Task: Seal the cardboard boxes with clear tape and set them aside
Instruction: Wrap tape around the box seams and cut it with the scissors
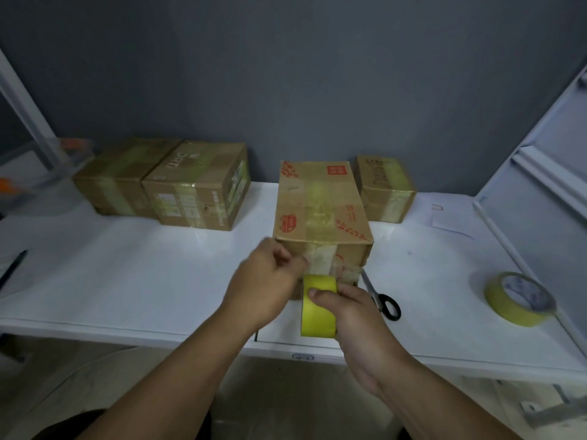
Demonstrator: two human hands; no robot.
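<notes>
A cardboard box with red print (320, 204) stands in the middle of the white table (127, 274), a strip of clear tape running along its top and down its near face. My right hand (352, 315) grips a yellow roll of tape (318, 304) just in front of the box's near face. My left hand (270, 281) has curled fingers at the box's lower near-left corner, pinching the tape's end against the cardboard.
Two taped boxes (197, 185) sit at the back left and a smaller one (386, 188) at the back right. Black-handled scissors (381, 300) lie right of the box. A second tape roll (521, 298) lies at the right. A clear bin (41, 173) stands far left.
</notes>
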